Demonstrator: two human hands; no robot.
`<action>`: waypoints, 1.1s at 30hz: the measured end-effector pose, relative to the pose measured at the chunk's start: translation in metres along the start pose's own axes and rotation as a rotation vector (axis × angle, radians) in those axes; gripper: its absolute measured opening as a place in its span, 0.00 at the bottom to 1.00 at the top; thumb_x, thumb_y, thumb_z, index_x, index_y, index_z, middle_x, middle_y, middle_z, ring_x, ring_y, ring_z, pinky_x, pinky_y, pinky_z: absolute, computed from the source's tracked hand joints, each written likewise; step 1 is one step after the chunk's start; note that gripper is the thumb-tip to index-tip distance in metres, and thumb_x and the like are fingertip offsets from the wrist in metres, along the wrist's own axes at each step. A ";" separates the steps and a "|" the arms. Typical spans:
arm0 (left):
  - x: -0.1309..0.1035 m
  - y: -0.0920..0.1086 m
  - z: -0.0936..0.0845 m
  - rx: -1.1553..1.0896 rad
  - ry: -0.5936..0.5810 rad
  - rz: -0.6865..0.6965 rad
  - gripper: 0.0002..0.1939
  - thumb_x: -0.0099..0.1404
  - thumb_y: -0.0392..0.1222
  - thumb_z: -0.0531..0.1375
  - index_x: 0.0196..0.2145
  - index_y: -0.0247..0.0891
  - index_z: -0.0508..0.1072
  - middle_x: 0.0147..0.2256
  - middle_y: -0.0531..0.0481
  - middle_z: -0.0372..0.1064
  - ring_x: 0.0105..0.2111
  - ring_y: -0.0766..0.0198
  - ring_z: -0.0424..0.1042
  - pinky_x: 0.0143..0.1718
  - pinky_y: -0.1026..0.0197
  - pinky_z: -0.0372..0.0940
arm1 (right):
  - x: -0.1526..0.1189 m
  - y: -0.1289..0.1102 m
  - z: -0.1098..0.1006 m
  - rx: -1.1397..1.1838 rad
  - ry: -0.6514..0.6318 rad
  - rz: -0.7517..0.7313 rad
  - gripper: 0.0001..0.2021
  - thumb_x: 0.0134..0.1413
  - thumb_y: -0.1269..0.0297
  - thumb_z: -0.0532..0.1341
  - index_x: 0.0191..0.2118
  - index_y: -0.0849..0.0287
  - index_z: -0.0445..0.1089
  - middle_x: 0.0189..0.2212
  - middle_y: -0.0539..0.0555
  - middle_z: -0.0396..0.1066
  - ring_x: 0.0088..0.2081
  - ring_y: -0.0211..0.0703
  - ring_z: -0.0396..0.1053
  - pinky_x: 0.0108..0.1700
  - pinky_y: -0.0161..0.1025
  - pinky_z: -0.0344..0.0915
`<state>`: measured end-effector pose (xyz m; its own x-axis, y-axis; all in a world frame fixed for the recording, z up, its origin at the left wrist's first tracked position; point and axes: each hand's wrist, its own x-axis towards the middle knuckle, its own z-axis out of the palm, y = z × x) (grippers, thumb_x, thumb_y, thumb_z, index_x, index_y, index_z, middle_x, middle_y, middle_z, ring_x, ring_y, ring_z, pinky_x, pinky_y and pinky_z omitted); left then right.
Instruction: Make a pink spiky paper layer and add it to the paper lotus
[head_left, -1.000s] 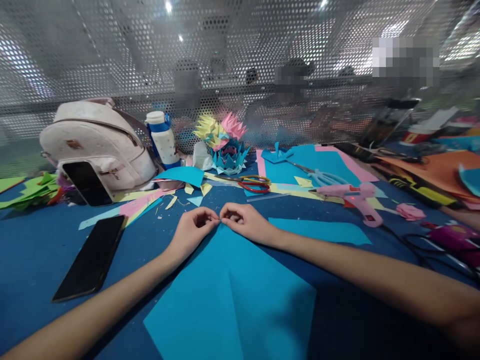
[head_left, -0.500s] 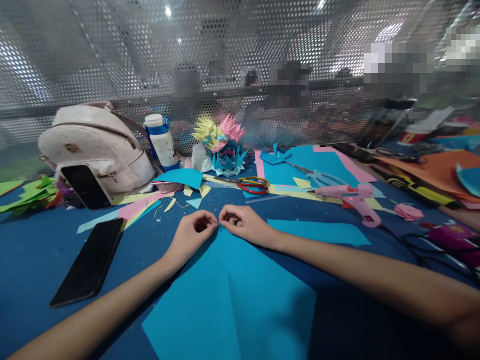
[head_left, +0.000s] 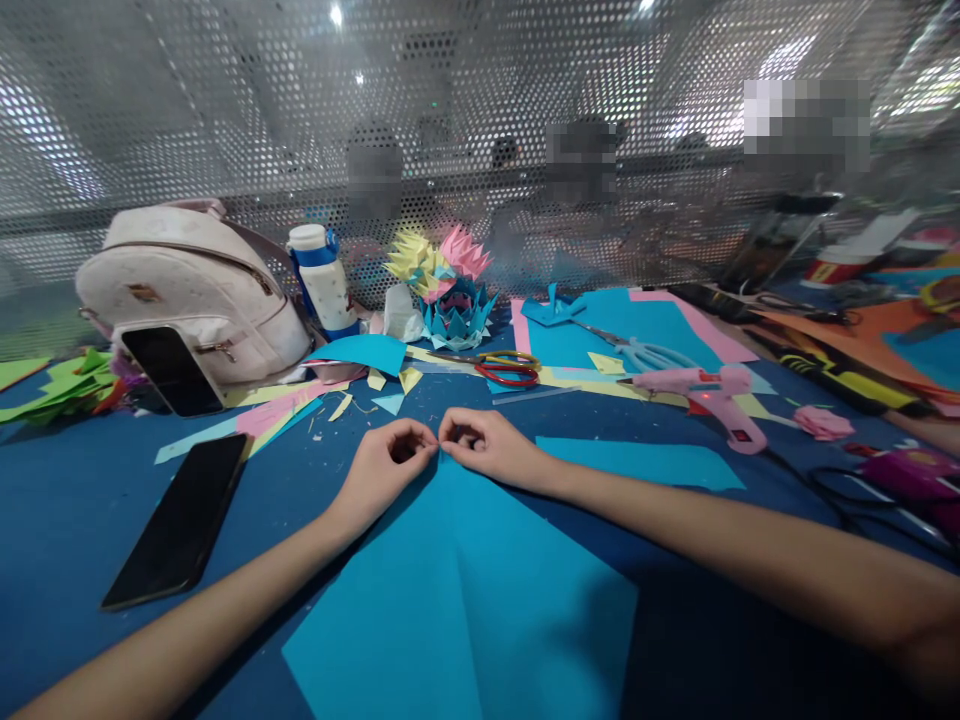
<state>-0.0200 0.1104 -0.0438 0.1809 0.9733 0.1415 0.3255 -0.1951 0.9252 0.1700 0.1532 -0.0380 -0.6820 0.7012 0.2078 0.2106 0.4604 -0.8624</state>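
A large sheet of blue paper lies turned cornerwise on the dark blue table, a faint crease running down its middle. Its far corner is pinched between the fingertips of my left hand and my right hand, which almost touch each other there. Both hands are closed, fingers curled and thumbs pressed against the forefingers. The very tip of the corner is hidden by the fingers. Just beyond my right wrist is a cut strip of blue paper.
At left are a phone, another phone propped on a white backpack, and a bottle. Paper flowers, red-and-yellow-handled scissors and paper scraps lie ahead. A pink glue gun with its cord sits right.
Both hands keep the same pinch on the sheet's corner, with hardly any movement. At the far right, yellow-handled scissors now show above the orange paper.
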 end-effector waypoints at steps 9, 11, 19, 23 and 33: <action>-0.001 -0.001 0.001 0.020 0.022 0.001 0.06 0.58 0.40 0.61 0.31 0.34 0.75 0.26 0.50 0.71 0.26 0.66 0.67 0.27 0.66 0.60 | 0.000 0.000 0.001 0.010 0.003 0.028 0.01 0.54 0.69 0.57 0.32 0.60 0.64 0.25 0.46 0.64 0.23 0.31 0.57 0.25 0.30 0.53; -0.001 -0.002 0.001 0.020 0.026 -0.003 0.06 0.58 0.40 0.62 0.30 0.34 0.76 0.26 0.50 0.71 0.26 0.66 0.68 0.27 0.66 0.60 | 0.000 -0.001 0.002 0.015 0.017 0.041 0.01 0.53 0.70 0.57 0.31 0.60 0.64 0.26 0.46 0.64 0.23 0.31 0.58 0.26 0.30 0.53; -0.001 -0.001 0.001 0.029 0.039 -0.004 0.06 0.57 0.41 0.62 0.30 0.35 0.76 0.25 0.50 0.71 0.26 0.65 0.68 0.27 0.65 0.61 | 0.001 0.000 0.005 0.062 0.034 0.082 0.02 0.52 0.69 0.58 0.30 0.60 0.64 0.26 0.47 0.64 0.22 0.31 0.57 0.25 0.30 0.53; -0.002 0.001 0.001 0.044 0.042 0.021 0.06 0.59 0.40 0.62 0.30 0.35 0.75 0.26 0.50 0.72 0.26 0.66 0.68 0.28 0.66 0.61 | 0.002 0.001 0.005 0.088 0.033 0.091 0.03 0.52 0.68 0.58 0.31 0.60 0.64 0.26 0.47 0.64 0.22 0.31 0.56 0.24 0.31 0.52; 0.008 0.002 -0.010 -0.057 -0.077 -0.073 0.08 0.54 0.42 0.66 0.27 0.34 0.74 0.24 0.51 0.72 0.25 0.66 0.69 0.29 0.64 0.63 | 0.000 -0.002 0.002 0.005 0.001 0.091 0.05 0.57 0.64 0.58 0.35 0.60 0.66 0.26 0.47 0.65 0.24 0.32 0.56 0.26 0.31 0.51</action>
<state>-0.0274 0.1188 -0.0374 0.2299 0.9720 0.0477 0.2876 -0.1147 0.9509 0.1679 0.1509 -0.0373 -0.6598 0.7403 0.1286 0.2681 0.3918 -0.8801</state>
